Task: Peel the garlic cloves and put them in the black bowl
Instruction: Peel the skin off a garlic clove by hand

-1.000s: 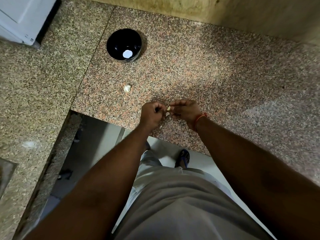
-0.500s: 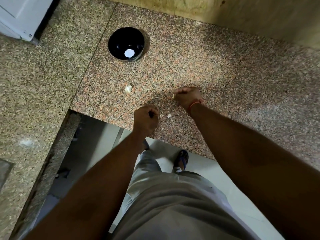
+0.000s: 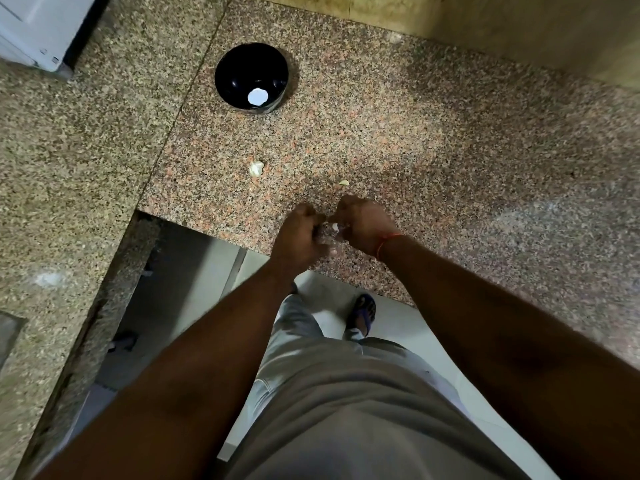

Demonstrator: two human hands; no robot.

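I see both hands, left hand (image 3: 299, 233) and right hand (image 3: 363, 221), fingers pinching a small pale garlic clove (image 3: 335, 227) over the speckled granite desk (image 3: 415, 133); the glossy round black bowl (image 3: 251, 77) sits at eleven o'clock. Slippery skin could make the clove drop off the near edge.

Dim overhead light, bright glare spot inside bowl (image 3: 257, 97), hands motion-blurred, wide-angle bending at edges, counter (image 3: 433, 133) grainy.

Bowl (image 3: 251, 79) on counter (image 3: 415, 133), garlic (image 3: 256, 168) before it
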